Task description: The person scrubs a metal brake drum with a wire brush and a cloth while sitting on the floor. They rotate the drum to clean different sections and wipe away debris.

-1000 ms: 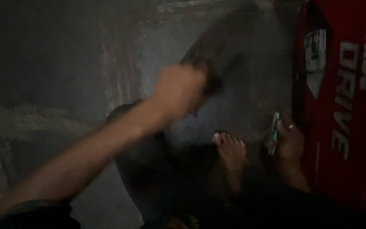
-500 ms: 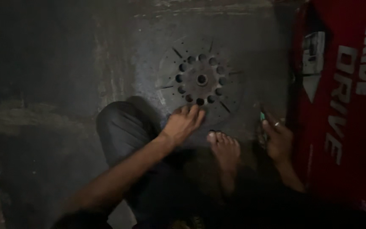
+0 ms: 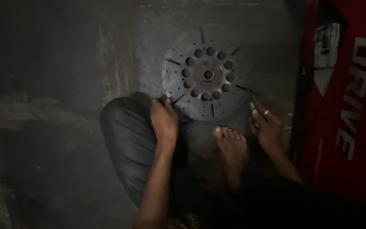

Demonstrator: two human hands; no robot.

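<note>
the round metal disc (image 3: 206,76) lies flat on the floor just ahead of both hands; left hand (image 3: 164,121) fingers its near-left rim, closer, while right hand (image 3: 267,125) grips a small green tool (image 3: 252,106).

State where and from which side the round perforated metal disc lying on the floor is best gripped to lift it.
Probably its outer rim, from the near-left, by the left hand. The disc lies flat; the rim slots offer finger purchase, and that edge is unobstructed.

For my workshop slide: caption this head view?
Left hand at slotted metal disc's rim; right hand holds a green-handled tool.
</note>
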